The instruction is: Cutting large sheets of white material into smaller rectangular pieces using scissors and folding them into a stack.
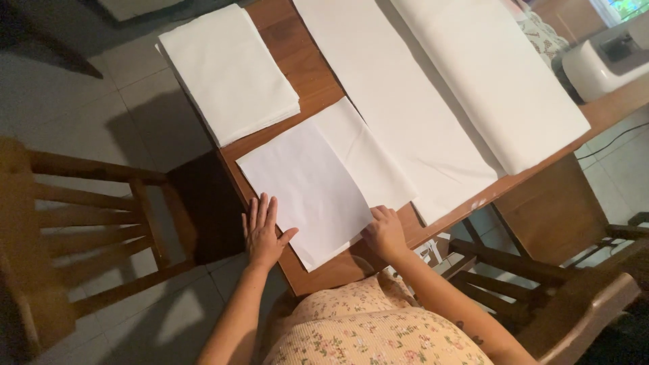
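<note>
Pressing flat with fingers spread, the left hand [262, 233] lay on the near edge of a white cloth [307, 189] at the corner of the wooden table [304, 74]. The right hand [384, 231], fingers curled, pinched the cloth's near corner. A folded stack [226, 71] sat beyond; long fabric [405, 101] lay alongside. A chair [88, 223] stood left.

We find no packages, labels or signs; one small dark screen-like panel [618, 47] sits on a white machine [602, 64] at the bench's far right corner.
</note>
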